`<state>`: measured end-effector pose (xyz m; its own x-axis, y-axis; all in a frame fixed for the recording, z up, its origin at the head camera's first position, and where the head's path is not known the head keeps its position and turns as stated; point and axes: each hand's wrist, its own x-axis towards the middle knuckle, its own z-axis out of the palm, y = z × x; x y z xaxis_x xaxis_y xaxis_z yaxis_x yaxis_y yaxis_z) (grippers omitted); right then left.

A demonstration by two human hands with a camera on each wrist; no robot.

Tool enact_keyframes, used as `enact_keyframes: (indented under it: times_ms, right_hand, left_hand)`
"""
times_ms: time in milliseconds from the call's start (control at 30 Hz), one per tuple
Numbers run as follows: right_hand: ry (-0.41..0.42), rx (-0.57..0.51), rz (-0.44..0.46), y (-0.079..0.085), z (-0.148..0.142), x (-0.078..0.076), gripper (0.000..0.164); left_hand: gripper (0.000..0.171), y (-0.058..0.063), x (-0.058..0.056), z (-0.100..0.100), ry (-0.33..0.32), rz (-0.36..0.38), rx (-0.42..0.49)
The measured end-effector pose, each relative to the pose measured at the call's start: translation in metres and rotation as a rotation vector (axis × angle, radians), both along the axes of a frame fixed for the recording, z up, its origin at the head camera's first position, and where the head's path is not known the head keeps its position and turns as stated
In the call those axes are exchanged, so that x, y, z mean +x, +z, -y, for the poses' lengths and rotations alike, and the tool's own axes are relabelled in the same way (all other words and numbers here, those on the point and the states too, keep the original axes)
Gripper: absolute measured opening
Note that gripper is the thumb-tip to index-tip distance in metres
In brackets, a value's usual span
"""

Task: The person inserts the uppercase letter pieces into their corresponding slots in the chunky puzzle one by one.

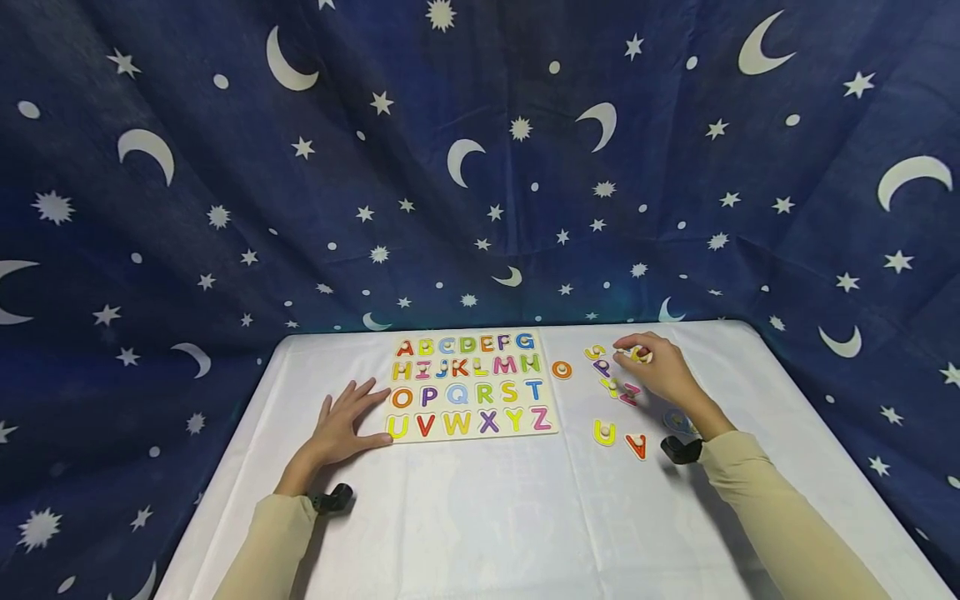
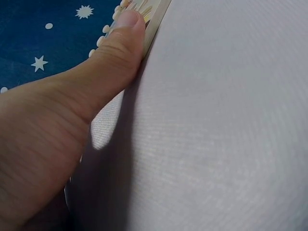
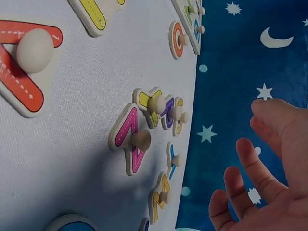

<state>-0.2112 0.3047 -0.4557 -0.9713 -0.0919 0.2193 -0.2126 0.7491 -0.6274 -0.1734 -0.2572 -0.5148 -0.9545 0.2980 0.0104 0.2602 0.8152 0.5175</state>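
A wooden alphabet puzzle board [image 1: 471, 443] lies on the table. Knobbed letters A to N fill its top two rows, while flat printed letters show in the lower two. My left hand [image 1: 341, 427] rests at the board's left edge with fingers spread, its thumb [image 2: 126, 29] on the near corner. Over the loose pieces hovers my right hand [image 1: 662, 371], fingers loosely bent and nothing between them in the right wrist view. Closest to it are the blue T [image 3: 171, 163] and yellow W [image 3: 155, 204]. The pink Z [image 3: 126, 129], yellow Y [image 3: 143, 99] and purple P [image 3: 167, 115] lie alongside.
An orange O [image 1: 556, 370] lies just right of the board. Nearer the front are a yellow U [image 1: 597, 433] and a red V [image 1: 640, 451]. The right wrist partly covers a blue Q [image 1: 672, 422]. Behind the white table [image 1: 480, 517] hangs a starry blue curtain [image 1: 420, 167].
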Motion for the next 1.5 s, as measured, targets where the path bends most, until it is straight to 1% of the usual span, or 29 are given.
enact_keyframes:
  times_ms: [167,300,467,600,767,867,1000,1267,1500]
  right_hand:
    - [0.01,-0.028,-0.006,-0.004,0.005,-0.004,0.025]
    - [0.031,-0.07,0.019,-0.01,0.016,-0.01,0.026]
    - [0.067,-0.106,0.054,-0.024,0.035,-0.022,0.03]
    - [0.098,-0.12,0.027,-0.037,0.051,-0.029,0.03]
    - [0.096,-0.05,0.006,-0.046,0.066,-0.035,0.027]
    - [0.082,0.01,0.015,-0.048,0.07,-0.037,0.024]
    - [0.063,0.061,0.049,-0.047,0.072,-0.038,0.021]
    - [0.021,0.081,0.096,-0.043,0.077,-0.033,0.018]
    - [-0.005,0.086,0.097,-0.046,0.079,-0.034,0.016]
  left_hand:
    - [0.09,0.001,0.0,0.001,-0.003,-0.002,-0.001]
    - [0.09,0.001,0.0,0.001,-0.002,-0.003,-0.001]
    - [0.09,-0.001,0.0,0.001,0.001,-0.008,-0.004]
    - [0.09,-0.001,0.001,0.0,0.002,-0.007,0.0]
    - [0.089,-0.003,0.001,-0.001,0.002,-0.003,0.005]
    - [0.09,-0.003,0.0,-0.001,0.005,0.002,0.003]
    - [0.09,-0.002,0.0,0.0,0.011,0.002,-0.004]
    - [0.089,0.0,0.0,0.0,0.002,0.0,-0.001]
    - [0.09,0.0,0.001,0.0,0.004,0.001,-0.002]
